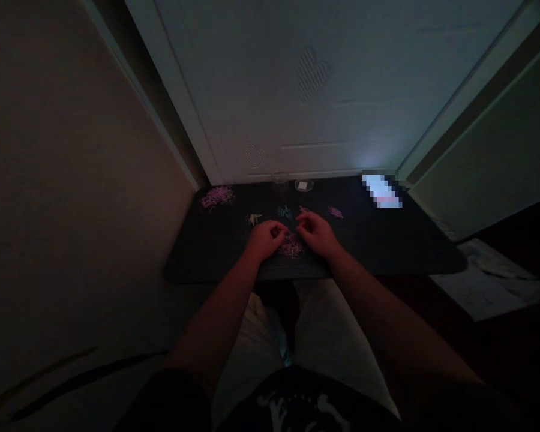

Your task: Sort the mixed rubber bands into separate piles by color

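On a dark table (216, 252), a mixed pile of small thin coloured pieces (291, 246) lies close to the front edge. My left hand (266, 239) is at the left of this pile, thumb and fingers pinched together. Across from it, my right hand (315, 233) is also pinched, at the pile's upper right. Whatever either hand holds is too small to make out. Beyond the hands lie little heaps: yellowish (254, 219), blue (284, 212), pink (335, 212), and another pink one (303, 210) partly behind my right hand.
A larger pink-purple heap (218, 197) is at the table's back left. A clear cup (279, 178) and a round dish (304, 185) with a white square stand at the back. A glowing, pixelated screen (382, 191) lies back right, before a pale panel (270, 90).
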`<state>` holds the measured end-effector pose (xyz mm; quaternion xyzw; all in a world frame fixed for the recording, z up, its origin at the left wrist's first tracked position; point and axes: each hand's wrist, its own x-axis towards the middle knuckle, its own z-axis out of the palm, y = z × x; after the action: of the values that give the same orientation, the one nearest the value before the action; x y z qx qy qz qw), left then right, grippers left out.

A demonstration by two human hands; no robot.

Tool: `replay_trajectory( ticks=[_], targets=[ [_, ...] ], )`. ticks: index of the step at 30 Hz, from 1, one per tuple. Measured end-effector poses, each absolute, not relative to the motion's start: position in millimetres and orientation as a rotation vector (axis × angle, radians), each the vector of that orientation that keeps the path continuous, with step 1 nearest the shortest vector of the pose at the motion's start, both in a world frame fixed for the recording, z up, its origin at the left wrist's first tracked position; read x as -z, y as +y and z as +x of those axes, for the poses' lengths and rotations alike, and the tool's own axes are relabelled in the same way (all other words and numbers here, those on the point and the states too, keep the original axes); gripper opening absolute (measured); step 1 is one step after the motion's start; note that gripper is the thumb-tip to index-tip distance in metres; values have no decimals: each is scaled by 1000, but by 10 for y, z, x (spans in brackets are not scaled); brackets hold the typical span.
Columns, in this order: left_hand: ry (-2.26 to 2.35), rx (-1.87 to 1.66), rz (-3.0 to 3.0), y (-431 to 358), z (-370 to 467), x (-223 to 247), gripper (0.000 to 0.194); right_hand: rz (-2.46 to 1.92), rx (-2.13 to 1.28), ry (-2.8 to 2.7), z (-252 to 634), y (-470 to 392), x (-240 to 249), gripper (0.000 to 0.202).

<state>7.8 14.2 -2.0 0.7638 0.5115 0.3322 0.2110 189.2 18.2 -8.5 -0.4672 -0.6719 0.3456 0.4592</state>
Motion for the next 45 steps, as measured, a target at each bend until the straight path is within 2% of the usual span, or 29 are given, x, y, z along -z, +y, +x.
replay_trajectory(
  ticks=[3, 9, 14, 25, 45],
  targets=[
    [1430, -915, 2102, 135, 82, 15, 19, -1125, -804, -1865, 1853, 130, 57, 25],
    [1446, -875, 2089, 129, 79, 4, 21, -1137, -798, -1886, 1849, 106, 46, 29],
    [1443, -854, 2101, 126, 81, -12, 21, -1172, -716, -1938, 1847, 117, 53, 13],
    [1444, -834, 2102, 130, 74, -11, 22, -1209, -614, -1953, 1853, 137, 56, 13],
    [1417, -819, 2105, 130, 72, -11, 17, -1195, -737, -1789, 1868, 161, 65, 13]
  ],
)
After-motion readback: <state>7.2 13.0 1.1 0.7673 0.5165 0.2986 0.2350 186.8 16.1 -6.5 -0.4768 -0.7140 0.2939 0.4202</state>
